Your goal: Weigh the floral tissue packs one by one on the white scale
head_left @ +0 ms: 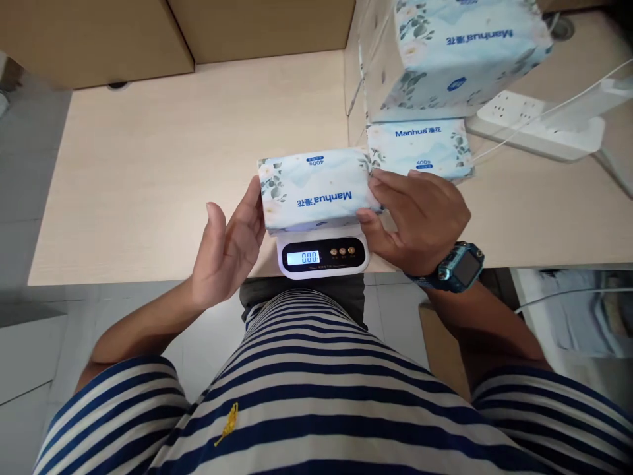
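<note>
A white and light-blue pack of tissues (319, 188) with floral corners is directly over a white digital scale (324, 272). Whether it touches the weighing plate is hidden. The scale's lit display (303, 257) reads 0.00. My right hand (420, 214), with a watch on its wrist, grips the pack's right end, thumb at the near corner and fingers on the far side. At the left end, my left hand (230, 247) has its fingers stretched flat against the pack's side, the thumb standing apart.
Another tissue pack (420, 146) lies just right of the held one. Behind it rises a stack of tissue packs (459, 59). A white power strip (539, 125) with cables sits at the right. Brown cardboard boxes (262, 30) line the back of the wooden table (163, 171).
</note>
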Available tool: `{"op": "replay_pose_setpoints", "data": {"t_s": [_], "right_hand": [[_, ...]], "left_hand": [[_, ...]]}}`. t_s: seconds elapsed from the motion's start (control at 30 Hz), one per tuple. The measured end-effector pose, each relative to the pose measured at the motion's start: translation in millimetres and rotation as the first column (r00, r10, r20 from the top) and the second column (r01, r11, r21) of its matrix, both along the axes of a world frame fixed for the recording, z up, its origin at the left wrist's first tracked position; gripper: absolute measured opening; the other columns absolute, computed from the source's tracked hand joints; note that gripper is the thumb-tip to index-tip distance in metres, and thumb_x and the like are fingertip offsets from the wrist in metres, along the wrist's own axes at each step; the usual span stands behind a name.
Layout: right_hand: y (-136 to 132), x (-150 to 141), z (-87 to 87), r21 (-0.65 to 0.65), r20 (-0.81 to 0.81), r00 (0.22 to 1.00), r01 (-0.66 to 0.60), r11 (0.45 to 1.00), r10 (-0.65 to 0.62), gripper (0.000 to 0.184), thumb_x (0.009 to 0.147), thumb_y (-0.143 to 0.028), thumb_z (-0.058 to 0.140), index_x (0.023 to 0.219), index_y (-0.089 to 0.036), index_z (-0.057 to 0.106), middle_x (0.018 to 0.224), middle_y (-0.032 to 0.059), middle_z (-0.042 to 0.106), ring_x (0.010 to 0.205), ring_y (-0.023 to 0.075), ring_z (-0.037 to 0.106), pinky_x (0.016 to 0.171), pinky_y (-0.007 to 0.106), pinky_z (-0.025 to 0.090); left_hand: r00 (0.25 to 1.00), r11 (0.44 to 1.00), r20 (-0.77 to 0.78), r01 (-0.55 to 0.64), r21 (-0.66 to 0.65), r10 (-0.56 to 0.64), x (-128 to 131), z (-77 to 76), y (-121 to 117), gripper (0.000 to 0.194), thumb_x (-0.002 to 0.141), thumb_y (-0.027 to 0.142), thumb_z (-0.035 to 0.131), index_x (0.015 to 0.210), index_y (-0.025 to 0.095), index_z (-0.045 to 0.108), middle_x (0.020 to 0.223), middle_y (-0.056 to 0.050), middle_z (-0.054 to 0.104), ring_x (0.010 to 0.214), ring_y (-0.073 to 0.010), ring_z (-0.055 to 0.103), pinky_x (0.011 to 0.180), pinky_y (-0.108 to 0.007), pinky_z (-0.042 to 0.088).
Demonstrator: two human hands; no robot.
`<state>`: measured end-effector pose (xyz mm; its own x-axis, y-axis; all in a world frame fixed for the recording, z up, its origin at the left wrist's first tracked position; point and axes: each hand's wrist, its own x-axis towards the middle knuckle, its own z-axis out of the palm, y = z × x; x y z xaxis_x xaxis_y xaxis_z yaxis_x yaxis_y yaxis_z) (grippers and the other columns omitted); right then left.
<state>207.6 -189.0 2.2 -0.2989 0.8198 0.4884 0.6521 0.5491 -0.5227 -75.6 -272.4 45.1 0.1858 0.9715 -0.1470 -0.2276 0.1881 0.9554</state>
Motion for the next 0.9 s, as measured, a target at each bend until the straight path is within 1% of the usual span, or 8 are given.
{"op": "replay_pose_setpoints", "data": {"t_s": [0.1, 0.27, 0.43, 0.57, 0.67, 0.77, 0.83, 0.9], "right_hand": [[3.6, 6.2, -5.2, 0.073, 0.02, 0.998, 0.065, 0.995, -0.067, 0.052, 0.087, -0.067, 0.074, 0.112, -0.023, 0.083, 0.124, 0.01, 0.087, 0.118, 0.0355, 0.081, 0.121, 0.059, 0.054], [4.1, 11.6, -6.0, -0.069, -0.12, 0.987, 0.097, 0.993, -0.104, 0.051, 0.085, -0.068, 0.079, 0.111, -0.024, 0.082, 0.126, 0.0093, 0.085, 0.127, 0.0395, 0.076, 0.132, 0.065, 0.04], [3.2, 14.7, -9.7, -0.064, -0.12, 0.989, 0.084, 0.994, -0.091, 0.056, 0.089, -0.073, 0.074, 0.114, -0.023, 0.08, 0.128, 0.0103, 0.084, 0.128, 0.0406, 0.075, 0.136, 0.067, 0.032], [4.6, 16.2, -15.1, -0.033, -0.1, 0.99, 0.097, 0.995, -0.1, 0.056, 0.09, -0.074, 0.073, 0.114, -0.025, 0.08, 0.128, 0.0086, 0.084, 0.126, 0.0393, 0.077, 0.135, 0.066, 0.035], [4.9, 17.7, -19.1, 0.062, -0.064, 0.994, 0.092, 0.994, -0.088, 0.054, 0.091, -0.072, 0.072, 0.117, -0.025, 0.081, 0.127, 0.0078, 0.084, 0.12, 0.0366, 0.079, 0.131, 0.063, 0.04], [3.7, 21.5, -23.8, 0.255, -0.01, 0.999, 0.045, 0.966, -0.044, 0.061, 0.097, -0.075, 0.061, 0.128, -0.026, 0.078, 0.129, 0.0078, 0.084, 0.118, 0.0339, 0.079, 0.124, 0.057, 0.046], [2.0, 25.0, -26.0, 0.381, 0.011, 0.998, 0.046, 0.923, -0.054, 0.071, 0.102, -0.078, 0.047, 0.138, -0.025, 0.075, 0.122, 0.0092, 0.085, 0.109, 0.0313, 0.081, 0.108, 0.051, 0.053], [0.2, 28.5, -25.9, 0.438, 0.035, 0.996, 0.055, 0.897, -0.078, 0.077, 0.105, -0.077, 0.036, 0.144, -0.022, 0.072, 0.106, 0.0104, 0.085, 0.09, 0.0272, 0.08, 0.086, 0.044, 0.053]], "left_hand": [[1.0, 1.0, -0.015, 0.022, 0.022, -0.021, -0.6, -3.9, 5.4, 0.082, 0.096, 0.094, 0.037, 0.159, 0.045, 0.057, 0.181, 0.016, 0.037, 0.179, -0.0288, 0.002, 0.149, -0.051, 0.011], [1.0, 1.0, -0.018, -0.003, 0.014, 0.003, -0.6, -7.5, 9.3, 0.081, 0.1, 0.09, 0.035, 0.16, 0.04, 0.058, 0.183, 0.012, 0.036, 0.179, -0.0308, -0.001, 0.148, -0.054, 0.015], [1.0, 0.999, -0.022, -0.007, 0.048, 0.009, -0.6, -10.5, 9.8, 0.077, 0.101, 0.089, 0.033, 0.156, 0.043, 0.061, 0.183, 0.014, 0.035, 0.179, -0.0313, 0.007, 0.146, -0.057, 0.021], [0.999, 0.998, -0.013, -0.029, 0.059, 0.03, 1.3, -13.8, 10.8, 0.08, 0.099, 0.091, 0.034, 0.155, 0.042, 0.062, 0.184, 0.012, 0.035, 0.179, -0.0319, 0.009, 0.145, -0.055, 0.025], [0.998, 0.998, -0.007, -0.061, 0.036, 0.061, 2.8, -13.9, 11.0, 0.083, 0.099, 0.091, 0.033, 0.156, 0.039, 0.062, 0.184, 0.008, 0.035, 0.179, -0.0342, 0.008, 0.145, -0.057, 0.023], [0.997, 0.996, -0.022, -0.073, 0.051, 0.075, 2.2, -14.7, 10.4, 0.082, 0.1, 0.09, 0.031, 0.155, 0.04, 0.062, 0.183, 0.008, 0.038, 0.178, -0.0358, 0.014, 0.144, -0.058, 0.023], [0.995, 0.993, -0.06, -0.075, 0.094, 0.081, -0.9, -18.3, 10.0, 0.081, 0.1, 0.09, 0.028, 0.155, 0.041, 0.062, 0.182, 0.008, 0.039, 0.177, -0.0363, 0.02, 0.144, -0.058, 0.024], [0.986, 0.982, -0.136, -0.071, 0.175, 0.095, -6.4, -25.2, 10.0, 0.08, 0.1, 0.091, 0.027, 0.156, 0.044, 0.059, 0.182, 0.008, 0.04, 0.175, -0.0361, 0.026, 0.143, -0.059, 0.027]]}}
